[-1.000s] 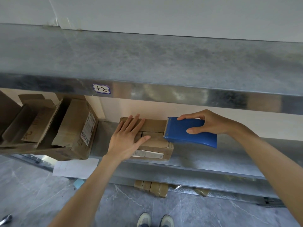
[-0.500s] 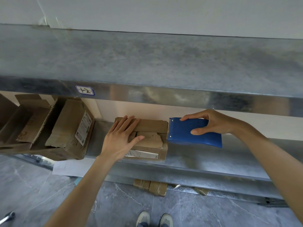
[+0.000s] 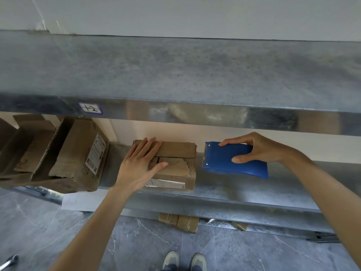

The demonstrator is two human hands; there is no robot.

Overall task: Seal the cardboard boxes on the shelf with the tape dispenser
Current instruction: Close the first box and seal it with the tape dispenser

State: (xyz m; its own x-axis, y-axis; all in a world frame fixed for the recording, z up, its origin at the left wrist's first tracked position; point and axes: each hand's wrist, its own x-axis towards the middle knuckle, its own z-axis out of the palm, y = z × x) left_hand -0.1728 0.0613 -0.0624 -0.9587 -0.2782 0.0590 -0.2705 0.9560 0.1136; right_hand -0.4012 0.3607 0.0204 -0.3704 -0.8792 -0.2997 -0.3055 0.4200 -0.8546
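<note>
- The left grip (image 3: 136,169) lies flat with straight fingers on the top flaps of the small cardboard box (image 3: 175,150), covering its 9 o'clock half.
- That box sits on the metal shelf (image 3: 244,184); its near top flap is torn and ragged, and a white label shows on its front face.
- The right grip (image 3: 261,147) clasps the blue tape dispenser (image 3: 220,161), thumb on the near side and fingers over the far edge.
- The dispenser's toothed end faces the box from 3 o'clock, just apart from it.
- At 9 o'clock of the small box, a larger cardboard box (image 3: 82,153) lies on its side with its flaps open.
</note>
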